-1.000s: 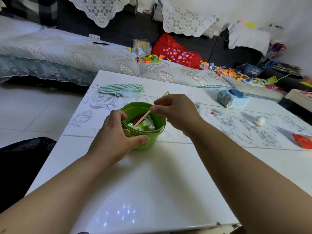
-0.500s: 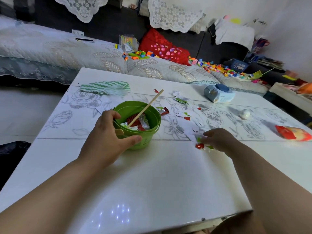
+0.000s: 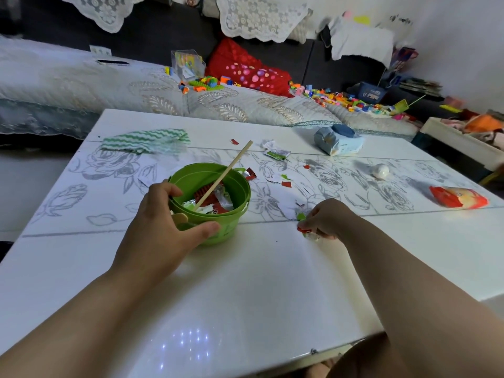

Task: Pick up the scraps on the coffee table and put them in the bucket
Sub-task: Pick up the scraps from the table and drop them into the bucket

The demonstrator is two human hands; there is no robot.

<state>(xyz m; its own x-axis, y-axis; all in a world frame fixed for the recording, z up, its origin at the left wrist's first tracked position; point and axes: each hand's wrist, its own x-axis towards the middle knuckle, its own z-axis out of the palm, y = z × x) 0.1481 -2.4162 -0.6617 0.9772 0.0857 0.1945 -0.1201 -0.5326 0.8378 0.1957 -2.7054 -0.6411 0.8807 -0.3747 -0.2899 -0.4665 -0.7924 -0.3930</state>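
Note:
A small green bucket [image 3: 231, 186] stands on the white coffee table [image 3: 245, 296], holding torn scraps and a leaning wooden stick [image 3: 226, 174]. My left hand [image 3: 166, 227] grips the bucket's near side. To its right, my right hand [image 3: 327, 219] rests on the table with its fingers pinched on red and green scraps [image 3: 302, 229]. More torn scraps, white, red and green, [image 3: 283, 181] lie scattered between the bucket and that hand. A torn wrapper [image 3: 276, 153] lies further back.
On the table: a green-striped cloth [image 3: 147, 140] back left, a blue tissue pack [image 3: 338, 140] back right, a white ball [image 3: 381, 170], and a red snack packet [image 3: 458, 197] at right. Behind is a sofa with toy bricks [image 3: 207, 83].
My right hand left the bucket's rim, swung right onto the table and closed on scraps there. The stick stays leaning in the bucket. My left hand kept its hold.

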